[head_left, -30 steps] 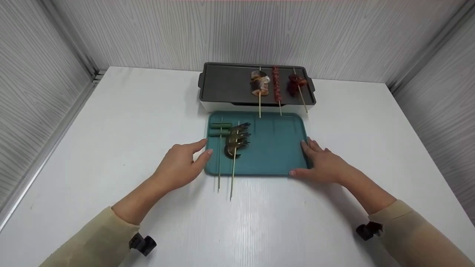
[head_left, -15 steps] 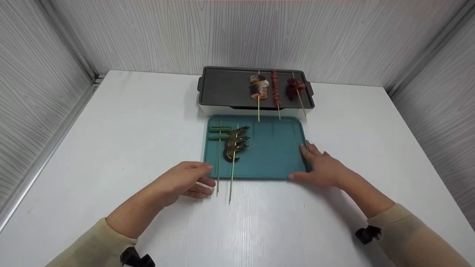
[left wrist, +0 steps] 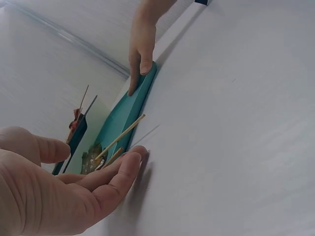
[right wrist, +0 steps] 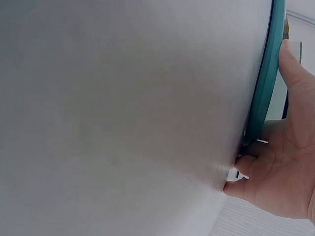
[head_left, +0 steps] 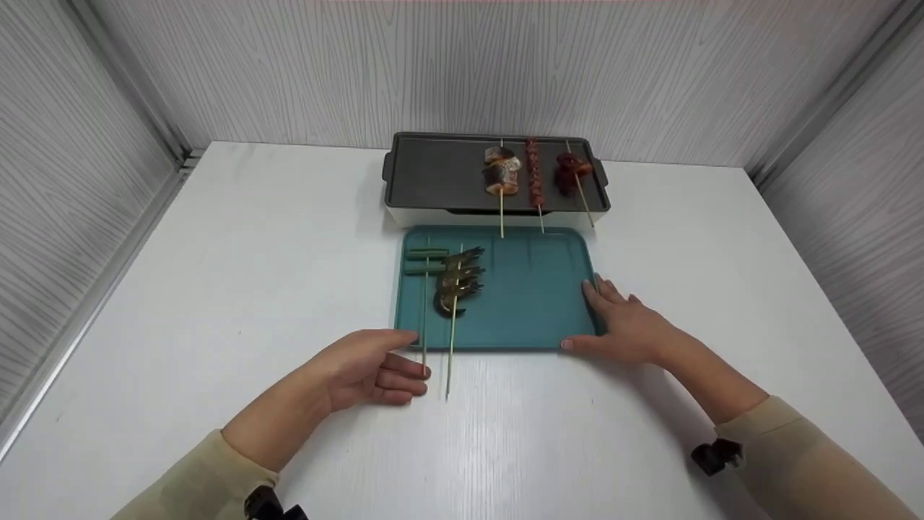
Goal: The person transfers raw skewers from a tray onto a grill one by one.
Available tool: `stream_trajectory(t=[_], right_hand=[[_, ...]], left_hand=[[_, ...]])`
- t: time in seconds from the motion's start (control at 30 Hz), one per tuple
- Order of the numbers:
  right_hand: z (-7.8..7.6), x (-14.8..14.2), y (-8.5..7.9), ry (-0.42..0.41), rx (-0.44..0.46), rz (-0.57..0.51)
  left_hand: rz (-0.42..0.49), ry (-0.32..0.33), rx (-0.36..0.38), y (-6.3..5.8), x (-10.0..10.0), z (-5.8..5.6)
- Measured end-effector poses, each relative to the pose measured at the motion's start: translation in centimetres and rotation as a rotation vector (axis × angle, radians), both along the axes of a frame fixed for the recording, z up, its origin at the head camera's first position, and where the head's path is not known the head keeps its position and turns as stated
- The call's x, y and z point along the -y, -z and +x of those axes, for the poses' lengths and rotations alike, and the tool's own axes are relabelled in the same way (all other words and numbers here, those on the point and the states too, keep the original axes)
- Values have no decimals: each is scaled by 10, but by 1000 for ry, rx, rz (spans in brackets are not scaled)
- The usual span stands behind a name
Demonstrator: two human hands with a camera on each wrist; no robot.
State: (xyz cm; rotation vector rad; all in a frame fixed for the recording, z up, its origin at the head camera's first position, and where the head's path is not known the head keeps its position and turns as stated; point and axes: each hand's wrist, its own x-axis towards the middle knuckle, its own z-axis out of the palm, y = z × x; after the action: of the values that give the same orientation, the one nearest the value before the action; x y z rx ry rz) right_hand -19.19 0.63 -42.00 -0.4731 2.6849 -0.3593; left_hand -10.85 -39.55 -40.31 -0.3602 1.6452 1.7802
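My left hand [head_left: 379,368] is at the near left corner of a teal tray [head_left: 530,303]. Its fingers extend under the stick end of a skewer with green vegetable pieces [head_left: 427,254]; the thumb is above, apart from the fingers. In the left wrist view, a gap shows between thumb and fingers. Just right of that skewer lies a shrimp skewer [head_left: 456,285], its stick overhanging the tray's near edge. My right hand [head_left: 628,325] holds the tray's near right corner, thumb at the front rim and fingers along the side. Some of its fingertips touch the table in the right wrist view.
Behind the tray stands a white-based grill with a dark plate [head_left: 437,173]. On its right half lie a fish-like skewer [head_left: 502,173], a thin red skewer [head_left: 534,173] and a dark red skewer [head_left: 570,173]. Their sticks reach past the front edge. Wood-patterned panels surround the white table [head_left: 274,260].
My left hand has moved from the tray's left edge toward the near corner, and its fingers have come under the green skewer's stick end. The right hand stays on the tray.
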Motion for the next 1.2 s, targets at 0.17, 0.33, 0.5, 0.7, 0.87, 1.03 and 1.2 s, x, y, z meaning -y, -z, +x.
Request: stream_trajectory(t=[0.17,0.33,0.5,0.7,0.87,1.03,1.2], right_hand=[[0,0,0,-1,-5,-4],[0,0,1,6,-1,0],[0,0,2,13,9,3],[0,0,2,16,5,2],[-1,0,1,8,6,-1],[-1,0,1,2,3,-2],[-2,0,2,9,7,3]], left_hand=[[53,-30,19,3,-1,0],[80,-48,19,5,-4,-1],[112,-65,11,4,-4,-1],[163,-66,-20,1,-4,-5],[169,-91,-22,1,-4,-6],[168,-96,-37,0,-5,-7],[165,-83,-46,-2,-4,-6]])
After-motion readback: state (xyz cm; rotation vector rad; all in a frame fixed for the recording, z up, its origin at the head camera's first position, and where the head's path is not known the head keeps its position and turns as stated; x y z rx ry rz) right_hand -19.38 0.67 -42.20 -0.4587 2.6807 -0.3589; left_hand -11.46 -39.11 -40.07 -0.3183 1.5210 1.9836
